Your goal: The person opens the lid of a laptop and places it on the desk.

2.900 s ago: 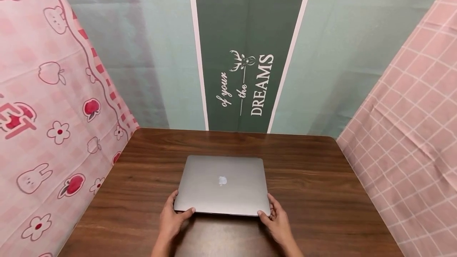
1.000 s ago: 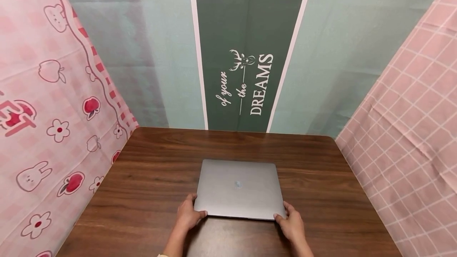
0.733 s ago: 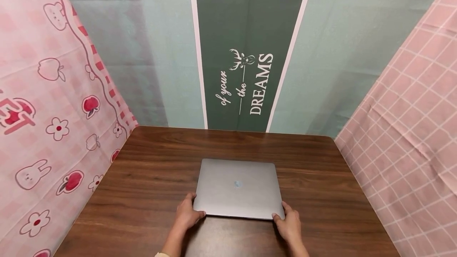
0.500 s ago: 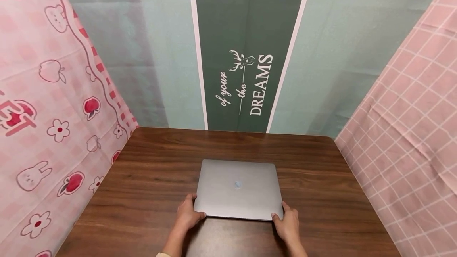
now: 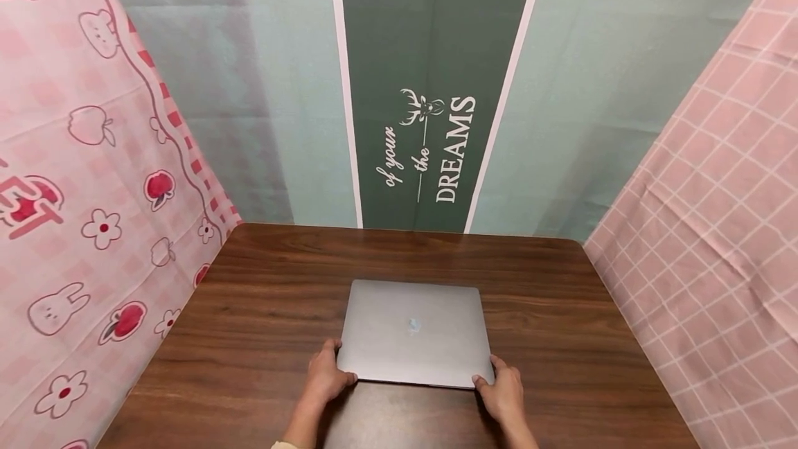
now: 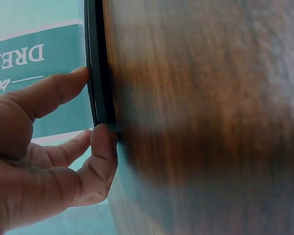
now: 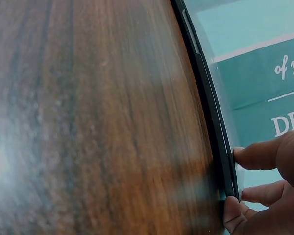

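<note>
Closed laptop (image 5: 414,352) has shifted right along the bench (image 5: 268,296); left hand (image 5: 325,374) and right hand (image 5: 503,393) grip its near corners, positioning looks nearly settled!

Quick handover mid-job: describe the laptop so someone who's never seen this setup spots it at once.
Start at the dark green panel lettered DREAMS, then drop to the brown wood-grain table in front of it. There, gripped at its near corners by the left hand and right hand, is the closed laptop: a flat silver-grey rectangle with a small pale logo, unlike the streaky wood around it.
</note>
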`<state>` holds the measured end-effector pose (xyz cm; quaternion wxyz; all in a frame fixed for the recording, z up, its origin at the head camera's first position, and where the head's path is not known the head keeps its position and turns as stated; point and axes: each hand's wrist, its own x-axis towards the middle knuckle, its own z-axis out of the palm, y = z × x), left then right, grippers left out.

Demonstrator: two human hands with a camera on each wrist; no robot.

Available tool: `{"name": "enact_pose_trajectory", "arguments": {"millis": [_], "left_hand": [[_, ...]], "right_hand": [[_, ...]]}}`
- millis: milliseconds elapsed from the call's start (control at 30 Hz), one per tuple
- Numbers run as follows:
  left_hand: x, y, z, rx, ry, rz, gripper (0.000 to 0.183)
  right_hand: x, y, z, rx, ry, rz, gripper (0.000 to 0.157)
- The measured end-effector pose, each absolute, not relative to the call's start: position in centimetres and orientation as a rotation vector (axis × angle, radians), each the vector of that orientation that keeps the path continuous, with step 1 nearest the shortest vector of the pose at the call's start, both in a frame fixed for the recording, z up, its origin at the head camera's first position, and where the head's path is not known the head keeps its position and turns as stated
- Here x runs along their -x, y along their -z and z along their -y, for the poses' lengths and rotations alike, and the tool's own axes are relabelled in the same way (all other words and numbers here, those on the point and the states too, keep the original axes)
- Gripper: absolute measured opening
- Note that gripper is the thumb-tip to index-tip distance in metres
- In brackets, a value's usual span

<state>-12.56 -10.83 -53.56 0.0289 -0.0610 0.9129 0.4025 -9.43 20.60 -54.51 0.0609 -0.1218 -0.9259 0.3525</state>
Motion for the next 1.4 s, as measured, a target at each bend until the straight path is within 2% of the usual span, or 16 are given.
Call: {"name": "enact_pose_trajectory", "arguments": {"millis": [200, 400, 733, 1000, 1400], "left_hand": [[12.3, 53.4, 11.0, 0.162, -1.244, -2.819, 0.063], [12.4, 53.1, 11.6, 0.000, -1.160, -2.873, 0.060], [12.7, 53.5, 12.4, -0.354, -0.782, -3.086, 0.065], [12.1, 53.7, 12.8, -0.246, -0.709, -3.100, 0.084], [12.2, 54.4, 14.0, -0.114, -0.875, -2.938, 0.084]], "right_hand": [[9.4, 54.4, -20.9, 0.335, -1.061, 2.852, 0.054], [9.1, 53.9, -20.7, 0.256, -0.914, 2.810, 0.046], [10.5, 54.2, -19.4, -0.418, -0.262, 2.564, 0.035], [11.3, 53.9, -18.3, -0.724, -0.094, 2.514, 0.045], [11.9, 55.1, -15.5, -0.942, 0.008, 2.562, 0.055]]}}
